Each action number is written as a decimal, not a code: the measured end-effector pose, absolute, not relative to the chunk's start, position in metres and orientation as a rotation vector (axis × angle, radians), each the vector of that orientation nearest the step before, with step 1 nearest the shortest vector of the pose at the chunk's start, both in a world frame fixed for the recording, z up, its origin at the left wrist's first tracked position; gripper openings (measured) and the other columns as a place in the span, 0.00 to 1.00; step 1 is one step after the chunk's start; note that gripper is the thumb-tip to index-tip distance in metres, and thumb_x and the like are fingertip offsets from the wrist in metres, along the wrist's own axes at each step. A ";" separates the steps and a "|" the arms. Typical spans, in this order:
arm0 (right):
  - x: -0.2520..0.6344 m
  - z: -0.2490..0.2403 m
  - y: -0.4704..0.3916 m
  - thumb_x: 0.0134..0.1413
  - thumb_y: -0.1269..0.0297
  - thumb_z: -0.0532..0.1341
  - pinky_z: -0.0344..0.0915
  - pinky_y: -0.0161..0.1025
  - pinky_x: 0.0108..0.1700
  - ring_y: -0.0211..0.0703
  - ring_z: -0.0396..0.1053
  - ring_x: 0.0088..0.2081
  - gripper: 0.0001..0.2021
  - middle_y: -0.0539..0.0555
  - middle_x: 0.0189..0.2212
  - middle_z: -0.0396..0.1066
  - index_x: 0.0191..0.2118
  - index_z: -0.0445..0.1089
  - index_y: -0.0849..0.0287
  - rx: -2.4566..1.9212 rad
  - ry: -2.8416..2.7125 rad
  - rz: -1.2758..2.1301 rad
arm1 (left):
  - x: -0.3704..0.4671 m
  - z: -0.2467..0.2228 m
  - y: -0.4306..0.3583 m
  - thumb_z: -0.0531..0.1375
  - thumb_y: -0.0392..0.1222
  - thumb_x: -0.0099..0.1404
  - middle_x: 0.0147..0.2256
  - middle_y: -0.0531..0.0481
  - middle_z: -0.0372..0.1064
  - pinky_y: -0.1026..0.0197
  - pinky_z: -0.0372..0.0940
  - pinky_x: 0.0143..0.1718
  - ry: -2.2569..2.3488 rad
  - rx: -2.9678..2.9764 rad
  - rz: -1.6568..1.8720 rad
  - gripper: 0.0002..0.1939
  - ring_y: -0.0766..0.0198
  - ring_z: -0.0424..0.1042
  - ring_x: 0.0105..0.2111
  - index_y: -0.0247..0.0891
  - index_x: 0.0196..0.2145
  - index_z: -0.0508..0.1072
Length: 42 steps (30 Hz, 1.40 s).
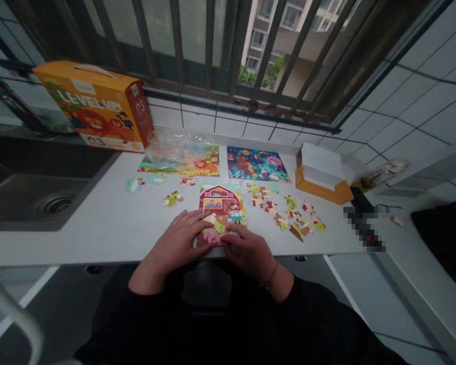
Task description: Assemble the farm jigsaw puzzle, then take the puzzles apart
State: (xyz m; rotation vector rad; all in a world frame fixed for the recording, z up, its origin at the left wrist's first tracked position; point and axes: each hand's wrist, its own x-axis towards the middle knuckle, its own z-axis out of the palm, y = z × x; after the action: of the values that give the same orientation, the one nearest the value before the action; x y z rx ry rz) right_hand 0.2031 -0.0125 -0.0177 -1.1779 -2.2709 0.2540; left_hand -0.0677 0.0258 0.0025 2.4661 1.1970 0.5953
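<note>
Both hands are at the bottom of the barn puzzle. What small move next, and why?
I'd probably press the pink section flat with the right hand while the left hand steadies the barn puzzle: fingers of both already rest around that section, while the loose pieces lie farther right.

There are two hands [180, 233] [249, 251], one barn puzzle [217, 195], two picture boards [203, 167] [256, 165], one lion box [99, 114] and one open box [323, 187].

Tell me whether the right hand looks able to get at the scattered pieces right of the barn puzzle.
Probably yes: the scattered pieces lie uncovered on the countertop near the right hand, with nothing standing between, though its fingers are at the barn puzzle now.
</note>
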 end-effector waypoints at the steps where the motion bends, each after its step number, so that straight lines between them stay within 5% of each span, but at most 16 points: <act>1: 0.202 -0.018 -0.012 0.66 0.68 0.68 0.78 0.41 0.51 0.48 0.79 0.55 0.13 0.57 0.58 0.77 0.54 0.76 0.49 -1.177 -2.264 0.253 | -0.068 0.003 0.025 0.69 0.54 0.71 0.71 0.44 0.66 0.34 0.53 0.75 1.197 2.469 0.596 0.24 0.45 0.64 0.72 0.48 0.62 0.76; 19: 0.202 -0.014 -0.013 0.65 0.68 0.66 0.75 0.38 0.44 0.46 0.79 0.48 0.10 0.56 0.51 0.79 0.51 0.77 0.51 -1.164 -2.266 0.199 | -0.065 0.011 0.023 0.69 0.48 0.72 0.70 0.48 0.68 0.25 0.52 0.72 1.170 2.508 0.538 0.15 0.42 0.66 0.70 0.58 0.55 0.84; 27: 0.203 -0.016 -0.012 0.67 0.69 0.65 0.74 0.39 0.44 0.45 0.79 0.47 0.10 0.56 0.50 0.79 0.50 0.77 0.52 -1.127 -2.256 0.193 | -0.058 0.003 0.022 0.70 0.52 0.71 0.69 0.45 0.70 0.26 0.52 0.73 1.214 2.500 0.583 0.19 0.43 0.67 0.70 0.52 0.58 0.81; 31: 0.207 -0.020 -0.017 0.65 0.70 0.63 0.67 0.38 0.35 0.43 0.76 0.34 0.10 0.53 0.36 0.80 0.48 0.77 0.53 -1.027 -2.272 0.123 | -0.040 0.000 0.020 0.69 0.53 0.72 0.67 0.43 0.72 0.29 0.52 0.74 1.211 2.515 0.533 0.26 0.44 0.68 0.69 0.48 0.64 0.75; 34: 0.211 -0.023 -0.022 0.63 0.70 0.62 0.59 0.39 0.31 0.42 0.71 0.27 0.07 0.49 0.27 0.76 0.43 0.77 0.54 -0.982 -2.294 0.052 | -0.025 0.002 0.018 0.64 0.49 0.76 0.69 0.48 0.71 0.31 0.51 0.74 1.162 2.541 0.481 0.26 0.47 0.66 0.71 0.54 0.69 0.70; 42: 0.212 -0.026 -0.022 0.63 0.68 0.61 0.50 0.42 0.31 0.39 0.65 0.23 0.09 0.48 0.22 0.71 0.29 0.70 0.55 -0.986 -2.305 -0.004 | -0.019 -0.001 0.019 0.59 0.49 0.80 0.70 0.51 0.69 0.35 0.54 0.72 1.145 2.608 0.488 0.24 0.48 0.66 0.70 0.58 0.70 0.70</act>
State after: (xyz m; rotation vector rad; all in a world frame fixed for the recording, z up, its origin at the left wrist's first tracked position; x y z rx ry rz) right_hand 0.2124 -0.0220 -0.0261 -0.9864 -2.3047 -0.0044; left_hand -0.0188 0.0192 -0.0014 2.6080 1.1449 0.4880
